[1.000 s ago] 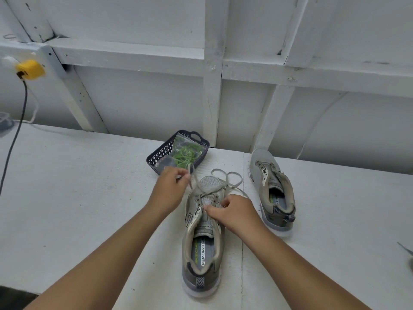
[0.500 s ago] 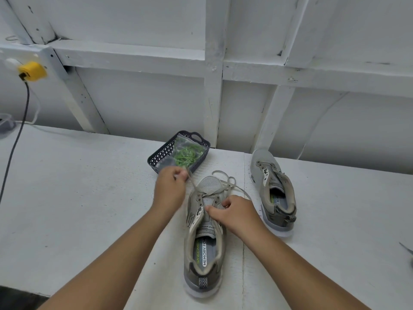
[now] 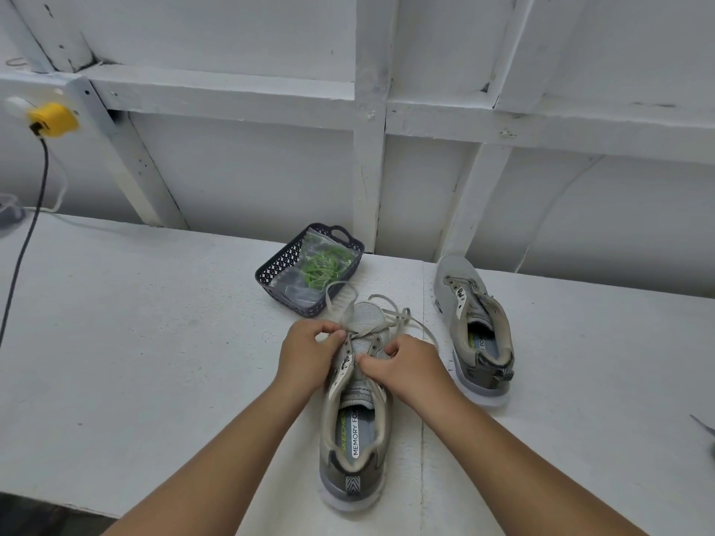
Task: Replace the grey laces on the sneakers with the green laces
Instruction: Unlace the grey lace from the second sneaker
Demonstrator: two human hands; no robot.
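Note:
A grey sneaker [image 3: 356, 439] lies in front of me, toe pointing away, with its grey lace [image 3: 390, 315] pulled loose and looping over the toe. My left hand [image 3: 305, 353] pinches the lace at the left eyelets. On the right side of the tongue, my right hand [image 3: 406, 365] grips the shoe's upper with curled fingers. A second grey sneaker [image 3: 476, 330] without a lace stands to the right. The green laces [image 3: 321, 266] sit in a clear bag inside a dark basket [image 3: 278, 268] behind the near shoe.
The white table [image 3: 135, 342] runs to a white framed wall. A yellow plug [image 3: 52, 119] with a black cable hangs at the far left. A thin dark object [image 3: 704, 425] shows at the right edge.
My left hand has come back down from near the basket to the shoe's left eyelets. More lace now lies loose over the toe. My right hand has stayed on the shoe.

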